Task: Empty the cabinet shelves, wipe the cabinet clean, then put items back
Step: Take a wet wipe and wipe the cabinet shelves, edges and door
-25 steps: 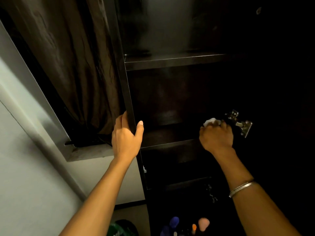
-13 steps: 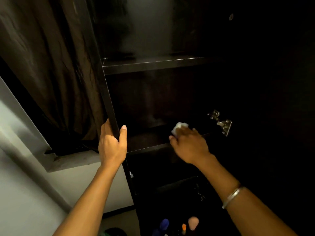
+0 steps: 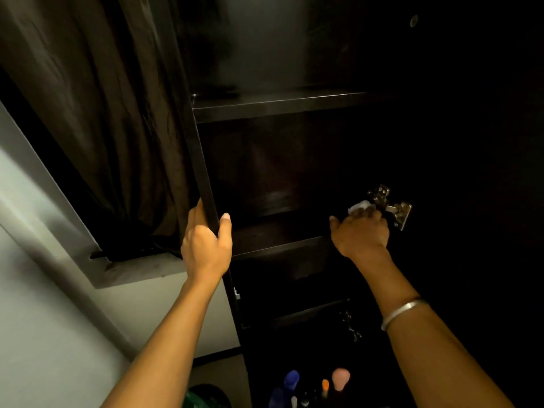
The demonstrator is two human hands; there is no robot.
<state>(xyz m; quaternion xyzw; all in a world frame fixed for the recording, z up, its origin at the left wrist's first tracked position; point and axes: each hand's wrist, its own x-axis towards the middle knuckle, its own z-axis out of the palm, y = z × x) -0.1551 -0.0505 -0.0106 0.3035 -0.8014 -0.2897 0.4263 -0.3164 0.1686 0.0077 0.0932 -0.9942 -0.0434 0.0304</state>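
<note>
— Beside the right hand (image 3: 360,235), what is seen from the head view?
— A white cloth (image 3: 359,206) is gripped on the shelf (image 3: 279,245), touching a hinge (image 3: 391,206).
— And the left hand (image 3: 206,245)?
— The cabinet edge (image 3: 203,172) is clasped.

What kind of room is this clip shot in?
Probably a dim room in a home, maybe a bedroom. A tall dark cabinet with bare shelves stands beside a heavy brown curtain over a window ledge. Small bottles stand low down by the cabinet.
</note>
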